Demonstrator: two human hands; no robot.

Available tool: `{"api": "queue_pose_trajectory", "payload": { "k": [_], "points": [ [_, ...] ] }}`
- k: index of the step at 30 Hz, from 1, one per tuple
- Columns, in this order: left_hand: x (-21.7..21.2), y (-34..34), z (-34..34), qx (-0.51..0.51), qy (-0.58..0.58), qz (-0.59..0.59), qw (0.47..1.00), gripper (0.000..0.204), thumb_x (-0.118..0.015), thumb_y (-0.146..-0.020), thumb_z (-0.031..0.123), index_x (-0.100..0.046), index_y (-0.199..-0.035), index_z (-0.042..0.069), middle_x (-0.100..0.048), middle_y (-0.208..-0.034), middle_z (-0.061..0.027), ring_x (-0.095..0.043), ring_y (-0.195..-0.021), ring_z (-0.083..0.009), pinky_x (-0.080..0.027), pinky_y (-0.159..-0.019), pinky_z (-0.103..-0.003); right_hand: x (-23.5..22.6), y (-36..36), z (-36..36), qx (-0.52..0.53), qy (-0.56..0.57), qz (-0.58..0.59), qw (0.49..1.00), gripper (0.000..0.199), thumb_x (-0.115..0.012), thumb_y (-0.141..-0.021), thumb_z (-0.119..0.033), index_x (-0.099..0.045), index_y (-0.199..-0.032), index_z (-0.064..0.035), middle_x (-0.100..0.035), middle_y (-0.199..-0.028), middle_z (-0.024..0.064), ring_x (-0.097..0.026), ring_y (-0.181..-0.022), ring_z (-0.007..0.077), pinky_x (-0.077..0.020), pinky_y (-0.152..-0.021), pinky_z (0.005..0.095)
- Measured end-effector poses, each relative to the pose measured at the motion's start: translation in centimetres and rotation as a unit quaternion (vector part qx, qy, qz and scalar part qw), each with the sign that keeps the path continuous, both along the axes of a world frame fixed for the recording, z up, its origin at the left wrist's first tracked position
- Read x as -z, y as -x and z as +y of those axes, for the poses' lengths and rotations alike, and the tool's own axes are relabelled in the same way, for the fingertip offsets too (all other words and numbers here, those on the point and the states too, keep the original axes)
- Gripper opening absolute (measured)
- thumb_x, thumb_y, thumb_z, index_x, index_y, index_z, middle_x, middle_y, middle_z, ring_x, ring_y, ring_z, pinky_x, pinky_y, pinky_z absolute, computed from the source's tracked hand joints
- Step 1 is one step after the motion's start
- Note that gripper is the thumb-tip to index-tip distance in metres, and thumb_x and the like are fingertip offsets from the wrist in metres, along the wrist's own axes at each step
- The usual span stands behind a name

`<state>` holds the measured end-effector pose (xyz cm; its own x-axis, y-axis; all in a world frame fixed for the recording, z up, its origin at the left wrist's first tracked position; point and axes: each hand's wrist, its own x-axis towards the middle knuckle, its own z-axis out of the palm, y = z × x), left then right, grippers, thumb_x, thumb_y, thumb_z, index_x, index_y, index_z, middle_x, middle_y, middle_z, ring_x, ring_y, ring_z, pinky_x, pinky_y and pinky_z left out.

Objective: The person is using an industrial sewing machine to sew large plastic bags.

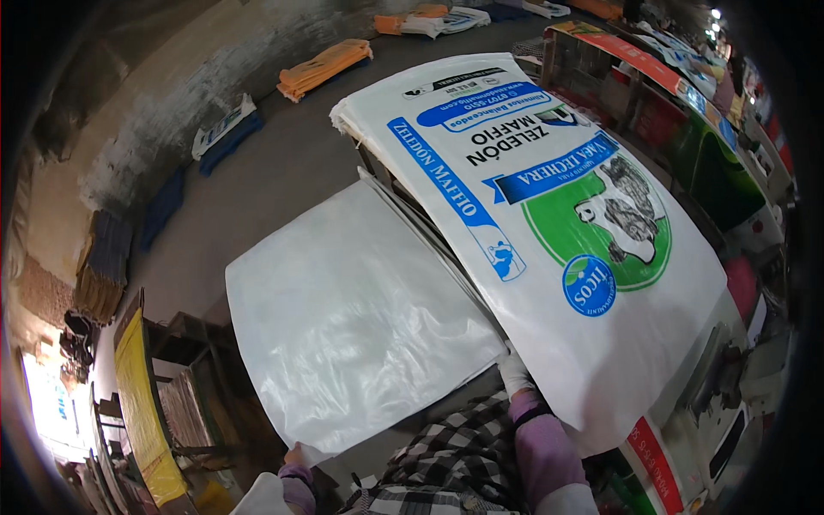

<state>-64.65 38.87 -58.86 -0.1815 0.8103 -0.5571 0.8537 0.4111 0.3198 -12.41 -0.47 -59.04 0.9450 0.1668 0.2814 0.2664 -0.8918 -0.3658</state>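
Plain sack [343, 318] glossy, probably plastic liner; printed sack [558, 257] smooth woven-looking plastic.

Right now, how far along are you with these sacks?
Done: bundles of flat sacks already lie stacked on the floor by the wall. In hand: the right hand is at the near edge of a printed sack on top of a pile, and the left hand holds the corner of a clear liner. Left: the pile under the printed sack looks thick.
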Motion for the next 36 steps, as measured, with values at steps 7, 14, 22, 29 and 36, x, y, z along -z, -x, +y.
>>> {"api": "queue_pose_trajectory", "payload": {
  "k": [7,14,22,29,36],
  "points": [
    [-2.6,-4.0,0.3,0.023,-0.077,-0.017,0.997,0.045,-0.068,-0.075,0.018,-0.058,-0.113,-0.003,-0.064,-0.104,-0.0207,-0.062,-0.093,-0.0347,-0.049,-0.083,-0.042,-3.3,1.9,-1.6,-0.009,-0.001,0.068,0.998,0.034,-0.052,-0.083,-0.011,-0.057,-0.116,-0.0032,-0.06,-0.111,0.0177,-0.058,-0.1,0.0342,-0.0473,-0.085,0.0446],
    [-7.0,-7.3,0.9,0.234,-0.24,0.045,0.941,0.043,-0.067,-0.072,0.012,-0.058,-0.112,-0.003,-0.062,-0.106,-0.0213,-0.06,-0.098,-0.0352,-0.047,-0.088,-0.041,-8.4,0.8,1.2,-0.042,-0.113,0.224,0.967,0.033,-0.053,-0.084,-0.014,-0.057,-0.115,-0.0004,-0.06,-0.106,0.018,-0.059,-0.096,0.0299,-0.0483,-0.082,0.0423],
    [-17.4,-35.6,-17.3,0.684,-0.264,-0.291,0.615,0.044,-0.059,-0.066,-0.008,-0.065,-0.105,0.011,-0.056,-0.117,-0.0136,-0.046,-0.117,-0.0344,-0.037,-0.099,-0.043,-12.1,8.2,-6.7,-0.145,-0.225,0.24,0.933,0.032,-0.054,-0.084,-0.017,-0.057,-0.111,0.0017,-0.062,-0.097,0.0189,-0.061,-0.088,0.0263,-0.0492,-0.075,0.0401],
    [-30.3,-51.4,-44.1,0.881,-0.169,-0.361,0.255,0.022,-0.07,-0.071,0.009,-0.065,-0.092,0.007,-0.059,-0.103,-0.0125,-0.056,-0.095,-0.0324,-0.048,-0.076,-0.04,-21.8,14.9,-7.9,-0.296,-0.11,0.113,0.942,0.021,-0.052,-0.079,-0.013,-0.06,-0.096,-0.0045,-0.061,-0.086,0.0134,-0.06,-0.081,0.0307,-0.0481,-0.073,0.0402],
    [-28.1,-52.8,-47.5,0.928,-0.194,-0.285,0.14,0.014,-0.074,-0.066,0.015,-0.065,-0.07,0.005,-0.062,-0.068,-0.0087,-0.06,-0.058,-0.0277,-0.049,-0.058,-0.039,-28.4,18.1,-17.2,-0.116,-0.282,0.158,0.939,0.019,-0.058,-0.085,-0.018,-0.061,-0.1,-0.0073,-0.063,-0.089,0.012,-0.061,-0.085,0.0295,-0.0497,-0.074,0.0385]
  ]
}}
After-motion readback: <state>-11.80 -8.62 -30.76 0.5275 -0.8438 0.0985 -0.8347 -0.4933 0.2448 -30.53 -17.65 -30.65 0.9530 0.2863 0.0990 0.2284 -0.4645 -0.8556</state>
